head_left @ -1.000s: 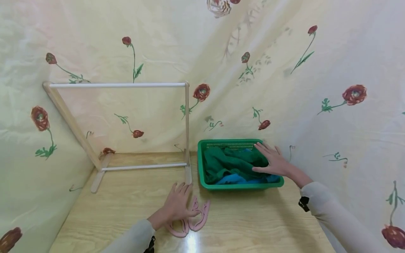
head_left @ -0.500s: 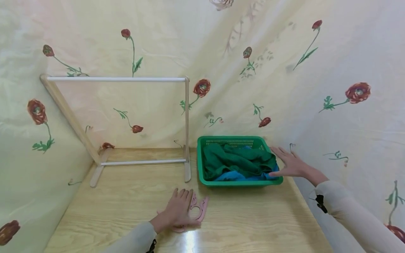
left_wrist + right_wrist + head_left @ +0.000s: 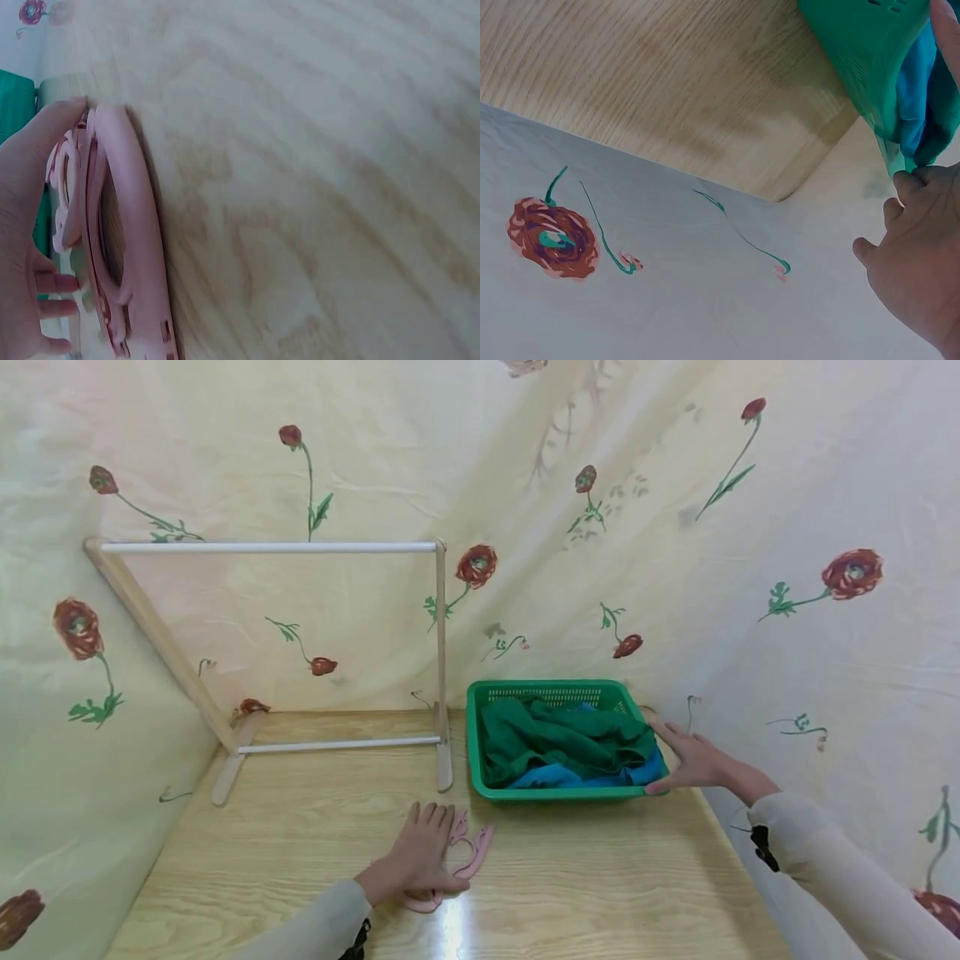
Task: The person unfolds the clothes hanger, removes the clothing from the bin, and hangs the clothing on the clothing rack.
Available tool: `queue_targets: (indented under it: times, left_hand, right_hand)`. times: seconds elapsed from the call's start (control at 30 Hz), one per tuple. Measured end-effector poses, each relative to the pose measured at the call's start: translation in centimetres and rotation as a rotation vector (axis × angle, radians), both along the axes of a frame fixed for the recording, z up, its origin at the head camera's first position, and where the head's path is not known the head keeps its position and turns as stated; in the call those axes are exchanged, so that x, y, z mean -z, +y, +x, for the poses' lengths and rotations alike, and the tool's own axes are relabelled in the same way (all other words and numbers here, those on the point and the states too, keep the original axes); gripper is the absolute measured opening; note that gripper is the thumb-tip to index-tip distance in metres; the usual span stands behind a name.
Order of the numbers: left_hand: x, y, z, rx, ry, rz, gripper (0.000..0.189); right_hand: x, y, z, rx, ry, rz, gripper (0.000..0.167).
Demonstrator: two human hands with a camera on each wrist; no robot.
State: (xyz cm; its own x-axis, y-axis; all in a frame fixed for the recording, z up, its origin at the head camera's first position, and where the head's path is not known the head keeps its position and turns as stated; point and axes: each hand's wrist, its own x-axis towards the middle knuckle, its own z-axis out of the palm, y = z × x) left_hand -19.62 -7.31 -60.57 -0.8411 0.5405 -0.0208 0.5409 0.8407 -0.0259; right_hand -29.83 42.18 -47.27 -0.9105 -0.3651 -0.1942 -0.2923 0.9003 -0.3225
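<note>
My left hand point(image 3: 420, 853) lies palm down over pink folding clothes hangers point(image 3: 476, 855), fingers extended forward and thumb out to the right. In the left wrist view the hangers point(image 3: 139, 187) lie stacked on the wood, with my thumb at one end. My right hand point(image 3: 696, 762) is at the right end of a green plastic basket point(image 3: 558, 794), thumb at the front corner and fingers spread toward the back corner. In the right wrist view its fingertips are right at the basket rim. Green cloth point(image 3: 573, 739) and blue cloth point(image 3: 551, 777) fill the basket.
A wooden rack with white rods point(image 3: 277, 547) stands at the back left of the wood-grain table point(image 3: 300, 835), its right foot close to the basket. Flower-patterned fabric point(image 3: 375, 468) hangs behind and beside the table.
My right hand has moved from above the cloth out to the basket's right end and down onto it. The left hand has settled over the hangers, covering more of the left one.
</note>
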Motion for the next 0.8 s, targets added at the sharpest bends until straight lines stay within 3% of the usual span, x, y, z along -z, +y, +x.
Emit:
queue_targets:
  times: [0.33,0.6,0.8]
  left_hand:
    - [-0.3,-1.2,-1.4,0.046,-0.041,0.154,0.106]
    - [-0.3,-0.9,-2.2,0.023,-0.108,0.216,0.097]
    - [-0.5,-0.9,-2.5,0.037,-0.092,0.224,0.089]
  right_hand:
    - [-0.3,-0.7,-0.1,-0.001,-0.058,-0.026,0.123]
    - [-0.3,-0.5,-0.1,0.002,-0.117,-0.101,0.120]
    - [0.2,-0.3,-0.1,0.013,-0.128,-0.128,0.118]
